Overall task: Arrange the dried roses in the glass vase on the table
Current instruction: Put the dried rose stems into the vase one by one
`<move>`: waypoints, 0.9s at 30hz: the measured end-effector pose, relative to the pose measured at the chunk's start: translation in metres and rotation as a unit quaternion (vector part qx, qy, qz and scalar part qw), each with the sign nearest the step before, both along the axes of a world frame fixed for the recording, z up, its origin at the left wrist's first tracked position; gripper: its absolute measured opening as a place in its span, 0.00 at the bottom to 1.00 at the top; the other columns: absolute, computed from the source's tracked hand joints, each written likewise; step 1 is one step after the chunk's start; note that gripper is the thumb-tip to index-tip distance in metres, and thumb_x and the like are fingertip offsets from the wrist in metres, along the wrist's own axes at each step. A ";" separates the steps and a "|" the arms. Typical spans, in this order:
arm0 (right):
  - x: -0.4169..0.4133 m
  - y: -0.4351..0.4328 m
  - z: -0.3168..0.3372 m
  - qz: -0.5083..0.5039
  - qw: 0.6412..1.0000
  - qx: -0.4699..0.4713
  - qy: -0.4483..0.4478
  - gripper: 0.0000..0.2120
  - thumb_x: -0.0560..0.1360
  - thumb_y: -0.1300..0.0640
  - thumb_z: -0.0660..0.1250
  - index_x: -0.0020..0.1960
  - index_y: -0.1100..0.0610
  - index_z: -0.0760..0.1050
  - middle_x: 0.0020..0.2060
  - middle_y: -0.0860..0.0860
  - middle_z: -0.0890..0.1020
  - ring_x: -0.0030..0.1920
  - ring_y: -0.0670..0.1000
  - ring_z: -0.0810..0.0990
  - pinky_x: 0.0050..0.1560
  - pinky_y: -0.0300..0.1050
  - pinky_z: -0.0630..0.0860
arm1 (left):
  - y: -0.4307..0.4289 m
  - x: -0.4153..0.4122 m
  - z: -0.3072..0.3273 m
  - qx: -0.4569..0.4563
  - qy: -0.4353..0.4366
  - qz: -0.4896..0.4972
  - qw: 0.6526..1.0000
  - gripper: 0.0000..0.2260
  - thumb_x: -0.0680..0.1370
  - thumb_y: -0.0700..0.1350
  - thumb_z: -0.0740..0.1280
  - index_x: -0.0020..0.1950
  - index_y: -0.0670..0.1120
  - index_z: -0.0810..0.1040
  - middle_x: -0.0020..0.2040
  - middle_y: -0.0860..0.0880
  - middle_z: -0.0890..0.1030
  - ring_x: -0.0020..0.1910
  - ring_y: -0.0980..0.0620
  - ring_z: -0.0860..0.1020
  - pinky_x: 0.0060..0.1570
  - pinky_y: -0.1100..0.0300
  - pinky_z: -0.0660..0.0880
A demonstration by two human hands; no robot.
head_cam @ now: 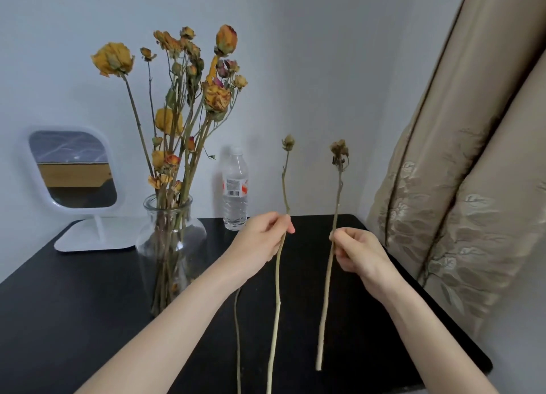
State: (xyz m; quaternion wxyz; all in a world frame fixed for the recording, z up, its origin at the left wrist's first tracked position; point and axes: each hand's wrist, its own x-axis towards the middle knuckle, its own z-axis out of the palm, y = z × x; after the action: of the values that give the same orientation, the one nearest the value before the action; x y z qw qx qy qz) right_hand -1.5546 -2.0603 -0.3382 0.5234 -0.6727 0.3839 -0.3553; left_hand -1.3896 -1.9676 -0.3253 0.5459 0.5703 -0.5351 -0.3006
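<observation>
Left hand (pixel 261 240): fingers curled, thumb and fingertips pinching the left-hand rose (pixel 277 305) on the upper part of its stem.
Right hand (pixel 359 253): fingers curled round the right-hand rose (pixel 326 290), also gripping the upper part of the stem.
Left-hand rose: held in the air over the table (pixel 88 290); small closed bud on top, thin crooked stem, cut end running out of view at the bottom.
Right-hand rose: held beside the first and apart from it; shrivelled brown head on top, straighter stem, cut end hanging free.
Long axis: both stems near upright, heads up and cut ends down.
Glass vase (pixel 198 234): stands on the table to the left of both hands, already holding a bunch of dried roses (pixel 217 96) that crowds its narrow mouth.
Governing relation: the vase lies left of the grips and the left hand is the nearer; the right hand would have to cross over.
Judgement on next move: each cut end hangs well below its grip, so a stem probably needs lifting above the rim before it goes down into a gap.
Spare stem (pixel 237 349): lies on the table, its upper part hidden behind the left forearm.
Other items: water bottle (pixel 235 198), standing mirror (pixel 74 169), curtain (pixel 472 186).
</observation>
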 end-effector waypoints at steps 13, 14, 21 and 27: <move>0.050 0.045 0.035 0.026 0.997 -0.068 -0.034 0.12 0.80 0.57 0.57 0.39 0.57 0.74 0.25 0.47 0.71 0.22 0.42 0.67 0.23 0.32 0.65 | 0.082 0.031 0.052 -0.138 -0.163 0.047 0.976 0.11 0.80 0.46 0.55 0.42 0.49 0.74 0.23 0.57 0.67 0.22 0.61 0.64 0.22 0.72 0.62; 0.053 0.048 0.038 0.028 0.996 -0.079 -0.033 0.12 0.80 0.57 0.57 0.40 0.57 0.74 0.26 0.48 0.71 0.23 0.42 0.68 0.24 0.32 0.65 | 0.087 0.036 0.061 -0.151 -0.170 0.065 0.972 0.10 0.80 0.46 0.55 0.42 0.50 0.74 0.24 0.58 0.68 0.22 0.61 0.64 0.22 0.71 0.61; 0.074 0.063 0.059 0.042 0.987 -0.148 -0.043 0.12 0.80 0.57 0.57 0.41 0.57 0.73 0.29 0.49 0.72 0.25 0.42 0.69 0.27 0.31 0.67 | 0.113 0.071 0.119 -0.238 -0.177 0.176 0.939 0.11 0.81 0.47 0.53 0.41 0.51 0.72 0.25 0.57 0.67 0.22 0.60 0.63 0.22 0.72 0.60; 0.096 0.064 0.066 0.044 0.981 -0.185 -0.028 0.12 0.79 0.55 0.57 0.42 0.60 0.72 0.29 0.50 0.71 0.28 0.45 0.68 0.26 0.31 0.66 | 0.113 0.092 0.153 -0.291 -0.169 0.247 0.909 0.12 0.82 0.47 0.53 0.42 0.51 0.71 0.28 0.55 0.65 0.26 0.58 0.61 0.26 0.64 0.59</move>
State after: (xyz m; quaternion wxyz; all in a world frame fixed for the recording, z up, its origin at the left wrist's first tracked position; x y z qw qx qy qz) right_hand -1.4588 -1.9961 -0.2722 0.4158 -0.7637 0.2670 -0.4153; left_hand -1.2974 -1.8549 -0.1726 0.6461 0.5421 -0.5252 0.1138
